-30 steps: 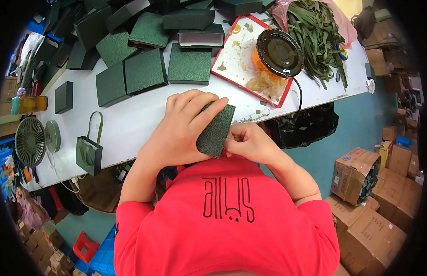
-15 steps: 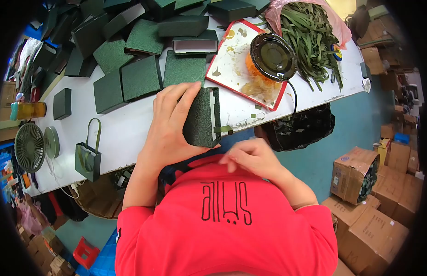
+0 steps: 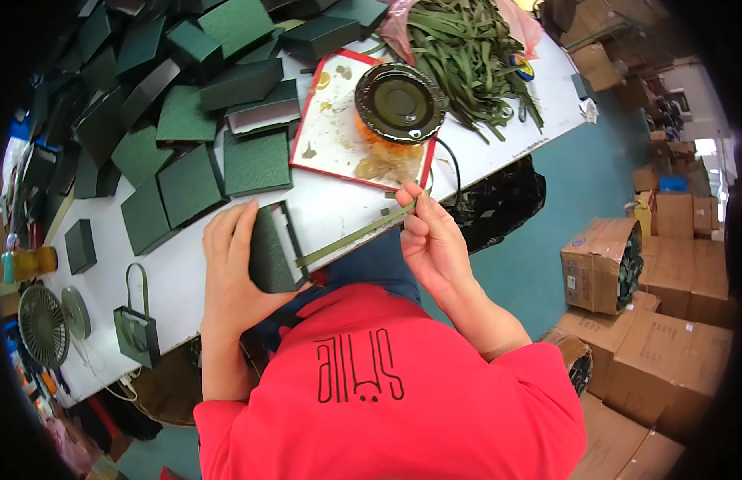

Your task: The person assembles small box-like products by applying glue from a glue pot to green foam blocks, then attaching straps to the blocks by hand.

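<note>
Head view: left hand (image 3: 229,274) grips the green box (image 3: 268,250) near frame centre — apparently as an anchor — while right hand (image 3: 436,244) pinches the ribbon (image 3: 355,237), seemingly for tension.

We use 1 head-worn cam, wide FOV, facing fwd & down over our shirt (image 3: 387,436). L hand (image 3: 227,268) & R hand (image 3: 436,246) lie at close range, mid-frame; worktable (image 3: 331,220) beyond; floor (image 3: 519,256) farther below, R side.

On the surface (image 3: 327,214), boxes (image 3: 187,116) crowd the frame's upper left; right of them, a tray (image 3: 319,132) bears a pot (image 3: 400,102), ribbons (image 3: 460,60) farther right.
</note>
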A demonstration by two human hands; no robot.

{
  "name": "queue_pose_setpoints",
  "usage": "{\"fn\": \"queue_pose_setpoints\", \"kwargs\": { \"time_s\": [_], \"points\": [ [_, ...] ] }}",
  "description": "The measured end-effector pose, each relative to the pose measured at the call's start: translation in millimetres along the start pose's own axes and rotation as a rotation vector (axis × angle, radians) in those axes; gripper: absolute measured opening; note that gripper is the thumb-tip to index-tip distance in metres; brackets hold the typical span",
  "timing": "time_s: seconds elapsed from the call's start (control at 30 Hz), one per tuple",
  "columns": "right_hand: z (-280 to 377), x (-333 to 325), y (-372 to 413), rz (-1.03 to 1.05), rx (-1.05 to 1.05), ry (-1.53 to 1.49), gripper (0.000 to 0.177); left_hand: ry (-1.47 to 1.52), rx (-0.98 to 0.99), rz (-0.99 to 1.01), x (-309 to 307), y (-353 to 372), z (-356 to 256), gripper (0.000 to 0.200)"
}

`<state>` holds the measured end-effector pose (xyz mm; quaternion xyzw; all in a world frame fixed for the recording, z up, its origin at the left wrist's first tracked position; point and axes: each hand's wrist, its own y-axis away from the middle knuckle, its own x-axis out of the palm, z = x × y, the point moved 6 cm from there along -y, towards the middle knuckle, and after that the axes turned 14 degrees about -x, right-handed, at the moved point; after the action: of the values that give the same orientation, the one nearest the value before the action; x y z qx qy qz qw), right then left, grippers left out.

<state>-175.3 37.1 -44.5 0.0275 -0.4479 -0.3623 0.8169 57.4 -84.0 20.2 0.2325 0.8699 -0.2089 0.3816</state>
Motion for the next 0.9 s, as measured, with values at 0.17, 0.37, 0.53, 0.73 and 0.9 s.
{"fn": "queue_pose_setpoints", "kwargs": {
  "time_s": [0.17, 0.37, 0.53, 0.73, 0.9],
  "points": [
    [10.5, -0.8, -9.2, 0.041, -0.134, 0.074, 0.035, -0.035, -0.083, 0.019, -1.4, 7.7, 9.5, 0.113],
    [15.5, -1.9, -25.3, 0.092, -0.237, 0.078, 0.024, -0.022, -0.061, 0.023, 0.7, 5.3, 6.4, 0.111],
    [31.3, 4.9, -41.4, 0.166, -0.312, 0.233, 0.015, 0.006, -0.006, 0.049, 8.7, -1.2, -4.1, 0.107],
    [46.4, 17.1, -50.7, 0.148, -0.313, 0.454, 0.016, 0.039, 0.054, 0.071, 15.4, -6.1, -14.4, 0.107],
    [41.9, 15.6, -58.5, 0.176, -0.307, 0.527, 0.019, 0.047, 0.073, 0.093, 19.4, -7.6, -18.5, 0.108]
  ]
}}
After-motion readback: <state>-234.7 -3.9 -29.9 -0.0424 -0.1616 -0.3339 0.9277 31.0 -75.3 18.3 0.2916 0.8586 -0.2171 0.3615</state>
